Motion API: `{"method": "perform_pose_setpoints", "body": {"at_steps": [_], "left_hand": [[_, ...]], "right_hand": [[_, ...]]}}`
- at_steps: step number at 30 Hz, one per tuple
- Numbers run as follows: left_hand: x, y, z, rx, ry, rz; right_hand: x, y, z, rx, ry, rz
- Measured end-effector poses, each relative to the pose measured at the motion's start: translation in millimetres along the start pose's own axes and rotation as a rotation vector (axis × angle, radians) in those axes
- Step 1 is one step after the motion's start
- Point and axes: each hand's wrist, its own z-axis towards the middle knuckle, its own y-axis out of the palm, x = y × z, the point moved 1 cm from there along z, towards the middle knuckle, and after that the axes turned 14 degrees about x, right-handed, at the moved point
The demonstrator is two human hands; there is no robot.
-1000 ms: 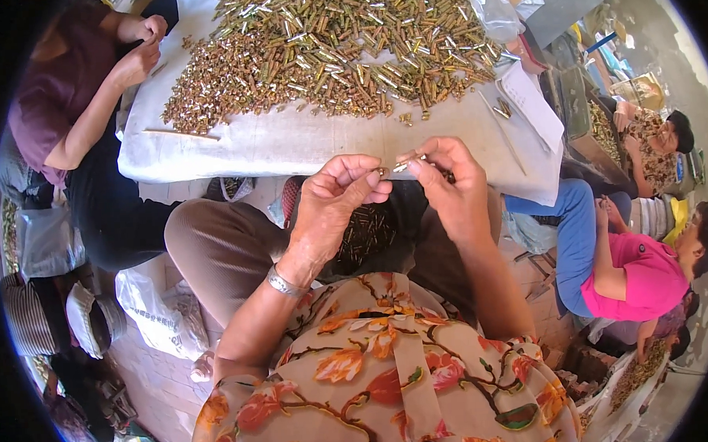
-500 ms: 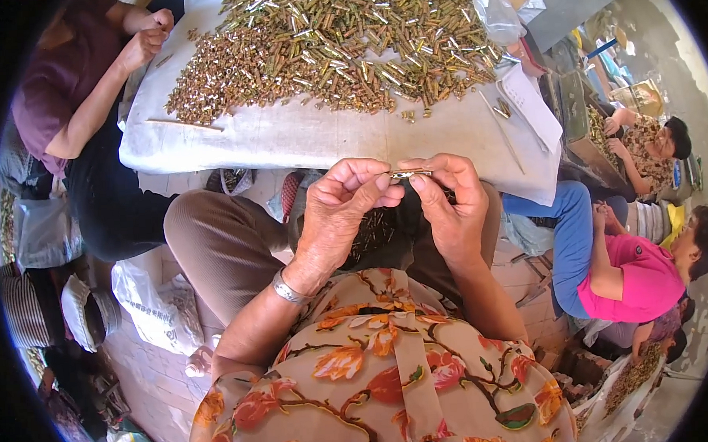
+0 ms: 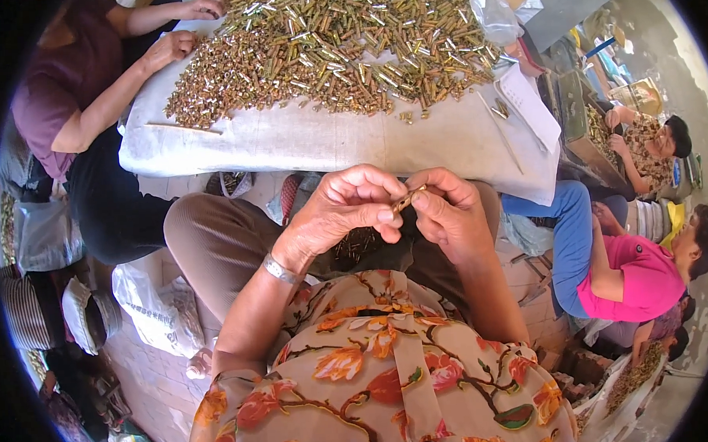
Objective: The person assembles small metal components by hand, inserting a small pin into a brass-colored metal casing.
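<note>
Above my lap, just off the table's near edge, my left hand (image 3: 346,209) and my right hand (image 3: 452,217) hold a small brass-coloured metal part (image 3: 405,200) between them. Thumb and fingers of each hand pinch one end, and the part slants up toward the right. Its exact kind is too small to tell. On the cloth-covered table (image 3: 303,144) ahead lies a big pile of similar slim metal parts (image 3: 362,39). Shorter metal rings or nuts (image 3: 214,85) are heaped at the pile's left side.
Thin sticks (image 3: 184,128) and a white paper sheet (image 3: 527,103) lie near the table's sides. At the left a co-worker's hand (image 3: 169,51) rests by the pile. A person in pink (image 3: 633,276) sits at the right. A white plastic bag (image 3: 156,309) stands on the floor.
Both my hands have come slightly nearer to me, and the metal part has turned from level to slanting. The left co-worker's hands have moved from close together to the pile.
</note>
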Motion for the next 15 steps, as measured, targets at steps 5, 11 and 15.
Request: {"method": "perform_pose_setpoints", "body": {"at_steps": [5, 11, 15], "left_hand": [[-12.8, -5.4, 5.5, -0.139, -0.09, -0.139], [-31.8, -14.0, 14.4, -0.092, -0.111, -0.232], [-40.2, -14.2, 18.4, -0.071, -0.139, -0.377]], "right_hand": [[1.8, -3.5, -4.5, -0.03, 0.1, 0.03], [4.5, -7.3, 0.9, 0.075, 0.125, -0.023], [8.9, -4.1, 0.8, 0.136, 0.073, 0.033]]}}
